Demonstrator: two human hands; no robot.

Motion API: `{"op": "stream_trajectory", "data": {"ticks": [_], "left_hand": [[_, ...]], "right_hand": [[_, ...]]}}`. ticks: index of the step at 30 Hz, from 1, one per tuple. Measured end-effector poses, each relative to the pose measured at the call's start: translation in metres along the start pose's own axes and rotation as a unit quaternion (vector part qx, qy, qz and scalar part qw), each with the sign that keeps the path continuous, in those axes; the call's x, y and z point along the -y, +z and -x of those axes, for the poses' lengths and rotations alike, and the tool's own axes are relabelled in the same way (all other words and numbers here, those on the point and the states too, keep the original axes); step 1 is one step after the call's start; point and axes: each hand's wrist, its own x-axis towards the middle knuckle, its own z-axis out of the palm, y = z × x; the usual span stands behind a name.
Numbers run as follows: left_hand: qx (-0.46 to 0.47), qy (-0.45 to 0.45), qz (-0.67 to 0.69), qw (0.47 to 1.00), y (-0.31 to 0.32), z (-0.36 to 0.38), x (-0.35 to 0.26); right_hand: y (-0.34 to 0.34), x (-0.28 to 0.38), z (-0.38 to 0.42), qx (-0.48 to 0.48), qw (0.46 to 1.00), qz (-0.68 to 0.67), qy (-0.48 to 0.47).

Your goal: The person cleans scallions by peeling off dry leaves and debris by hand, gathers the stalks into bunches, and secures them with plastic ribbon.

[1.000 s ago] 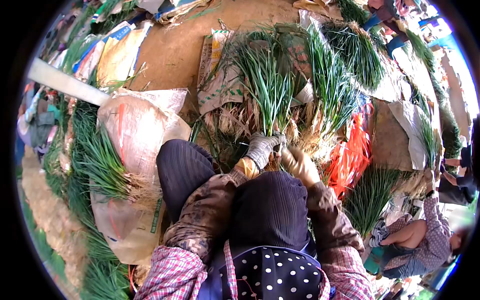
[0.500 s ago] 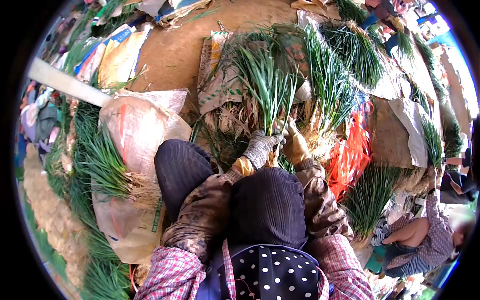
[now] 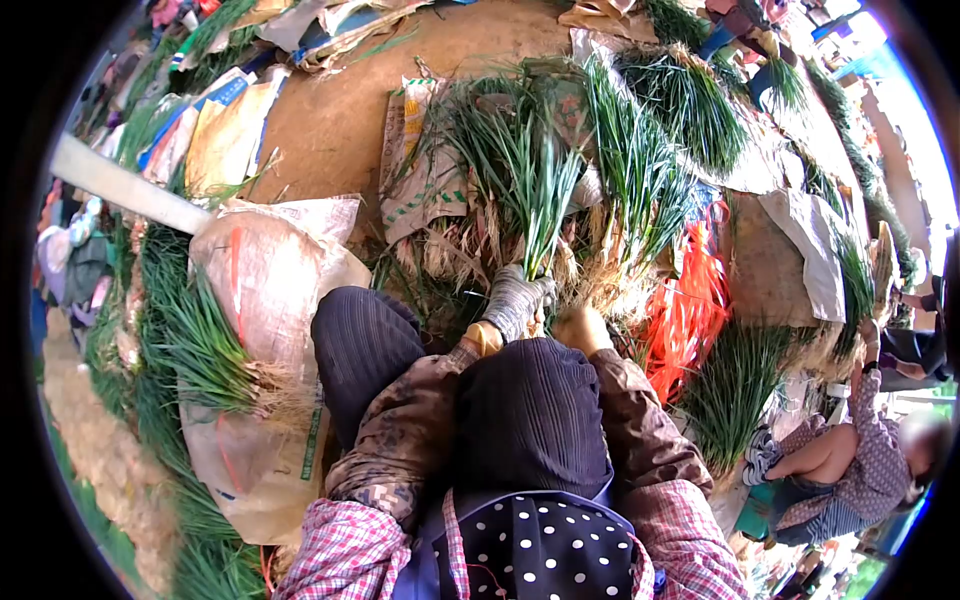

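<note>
In front of my knees, my left hand (image 3: 516, 300), in a grey knit glove, is closed round the lower stalks of a bunch of green onions (image 3: 540, 205). The leaves fan upward, away from me. Beside it, my right hand (image 3: 580, 330), in a tan glove, is low by my knee, near the root end of that bunch; its fingers are hidden. Another pile of green onions (image 3: 640, 175) with pale roots lies just right of the bunch. More loose stalks (image 3: 455, 245) lie to the left, partly over a printed sack (image 3: 405, 185).
Red plastic strips (image 3: 690, 310) lie to the right. At the left, a tied bundle of green onions (image 3: 208, 340) rests on a pale sack (image 3: 285, 260), near a white pole (image 3: 130, 185). A person (image 3: 840, 470) sits at the far right. Bare brown ground (image 3: 330, 120) shows ahead.
My right hand has drawn down toward my knee, away from the stalks beside my left hand. The left hand keeps its hold on the bunch. The whole view has shifted slightly.
</note>
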Motion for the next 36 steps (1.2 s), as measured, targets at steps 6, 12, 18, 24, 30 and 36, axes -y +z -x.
{"op": "stream_trajectory", "data": {"ticks": [6, 12, 18, 24, 30, 36], "left_hand": [[0.025, -0.029, 0.094, 0.995, 0.005, 0.013, -0.003], [0.061, -0.064, 0.201, 0.976, 0.009, 0.003, 0.008], [0.052, 0.083, 0.119, 0.988, 0.014, -0.015, 0.024], [0.101, -0.013, 0.041, 0.994, 0.013, -0.012, 0.017], [0.048, -0.039, 0.163, 0.985, 0.021, -0.009, 0.020], [-0.028, 0.044, 0.099, 0.994, 0.026, 0.013, -0.016]], "right_hand": [[-0.052, -0.003, -0.025, -0.184, 0.972, 0.049, 0.139], [-0.079, -0.011, -0.062, -0.169, 0.976, 0.066, 0.120], [-0.017, -0.011, 0.007, -0.255, 0.962, -0.010, -0.101], [-0.043, 0.009, 0.050, -0.179, 0.945, -0.115, -0.247], [-0.094, -0.028, -0.063, -0.286, 0.948, 0.099, 0.098], [-0.119, -0.036, -0.119, -0.227, 0.960, 0.128, 0.099]]}}
